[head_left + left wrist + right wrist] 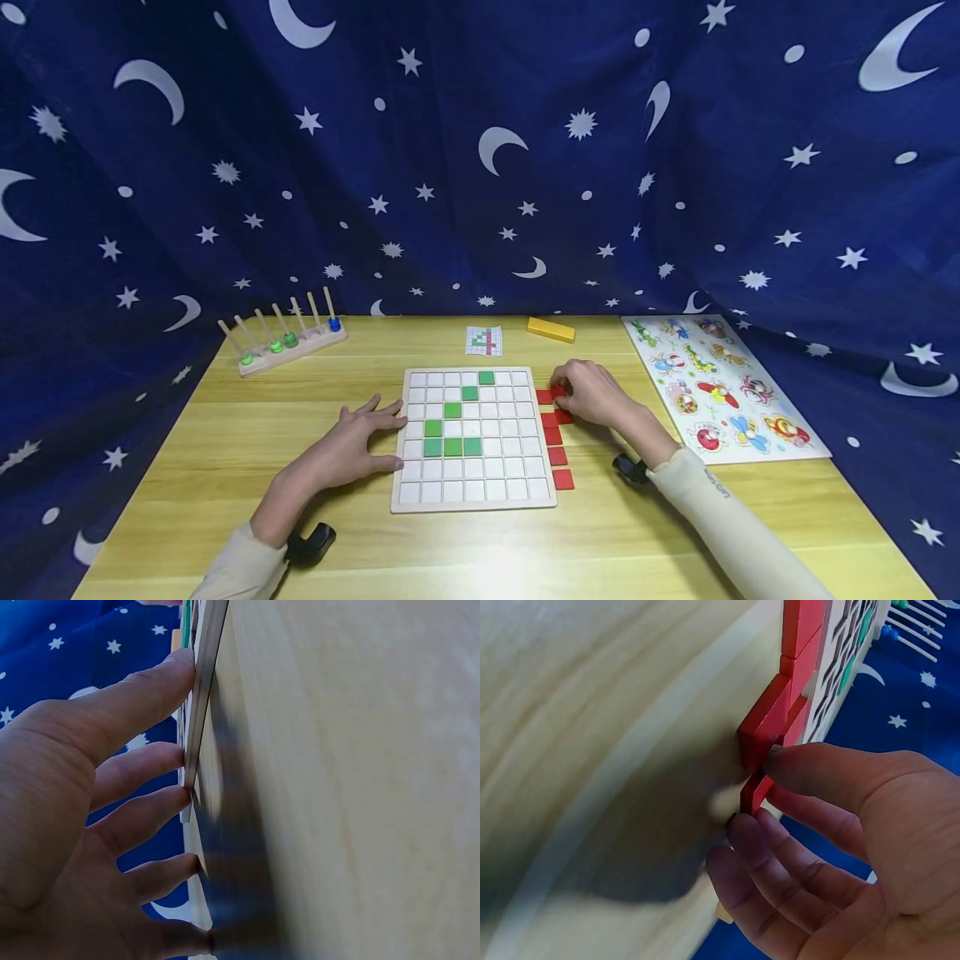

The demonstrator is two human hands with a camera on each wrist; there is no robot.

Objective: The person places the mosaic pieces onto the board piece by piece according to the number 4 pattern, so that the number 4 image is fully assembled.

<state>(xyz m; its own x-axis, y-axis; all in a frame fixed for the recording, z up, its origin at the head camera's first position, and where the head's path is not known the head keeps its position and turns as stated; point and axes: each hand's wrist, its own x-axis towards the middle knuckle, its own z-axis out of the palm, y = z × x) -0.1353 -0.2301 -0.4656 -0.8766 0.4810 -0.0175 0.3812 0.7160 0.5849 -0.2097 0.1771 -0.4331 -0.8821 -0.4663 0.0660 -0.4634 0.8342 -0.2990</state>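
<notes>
A white grid board [474,505] with a pale wooden frame lies in front of me, several green square tiles [453,410] set in its cells. At the board's left edge, my left hand [341,454] rests with spread fingers; thumb and fingertips touch the frame [204,697]. Along the right edge lie several loose red square tiles [557,456], a few overlapping the frame or each other. My right hand [596,396] is at the upper end of this row. Its thumb and fingers pinch a red tile [754,793], partly hidden by the hand.
Behind the board lie a small printed pattern card [483,341] and a yellow block [551,329]. A peg stand [296,352] with green and blue beads is at the back left. An insect picture board [720,392] lies at the right. A starry blue cloth [450,167] hangs behind.
</notes>
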